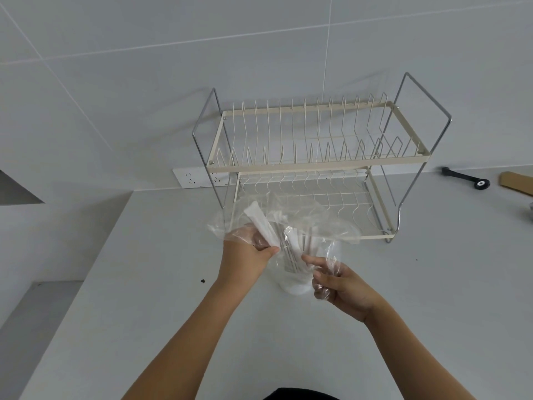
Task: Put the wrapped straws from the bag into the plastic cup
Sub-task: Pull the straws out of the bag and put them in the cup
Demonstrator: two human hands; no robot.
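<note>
1. Far left on the wall (115, 82), a white socket (191, 178) sits low, just above the bench (144, 284), partly behind the rack's leg.
2. On the bench left of the hands, a small dark speck (202, 281) lies alone.
3. Here's the left hand (247, 256), fingers curled, pinching a wrapped straw (261, 225) through the edge of the clear bag (288, 215); the straw slants up and to the left out of the grip.
4. Centre now: the bag is spread wide open above the cup (297, 284), crumpled film ballooning between the two hands and in front of the rack's lower shelf.
5. More straws (291, 252) stand bunched inside the clear cup, which sits on the bench between the hands; whether the film wraps them too, I can't tell.
6. The right hand (336, 287) grips the bag's other side, film bunched in the curled fingers (320, 293), forefinger stretched toward the straws.
7. Behind it all, the two-tier dish rack (317, 163) stands against the wall, cream wire shelves in a chrome frame.
8. Far right at the back of the bench: a black tool (464, 177) with a round end, then a brown cardboard piece (516, 183) cut off by the frame's edge.
</note>
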